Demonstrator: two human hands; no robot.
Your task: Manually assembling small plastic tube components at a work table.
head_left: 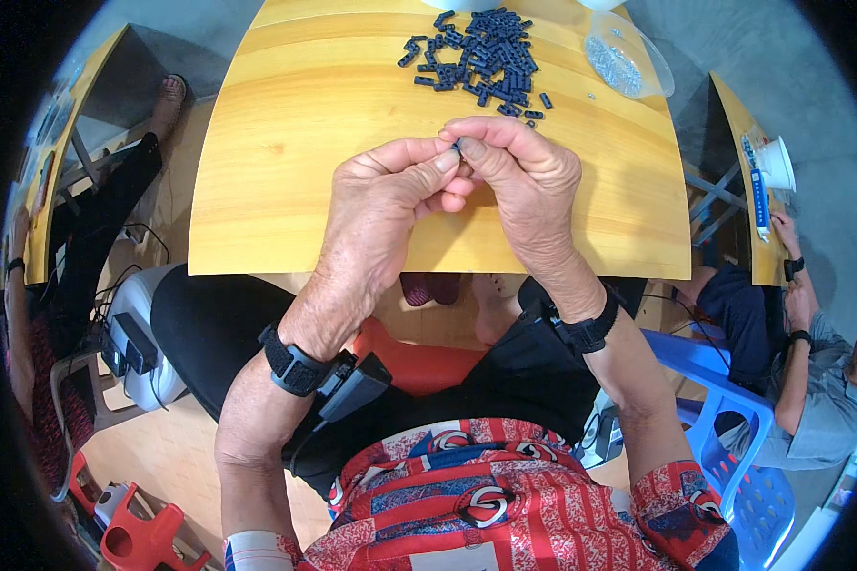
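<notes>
Both hands meet above the wooden table, near its front half. My left hand is closed, thumb and forefinger pinching a small dark piece. Opposite it, the thumb and forefinger of my right hand pinch the same piece. Most of it is hidden by the fingertips, so its exact shape cannot be made out. Beyond the hands lies a loose pile of small dark-blue oblong plastic parts with holes. Right of the pile, a clear plastic tray holds many small shiny metal pieces, perhaps screws.
Pale containers stand at the table's far edge. A person sits at another table on the right, beside a blue plastic chair. Another person is at a table on the left. A red stool is at lower left.
</notes>
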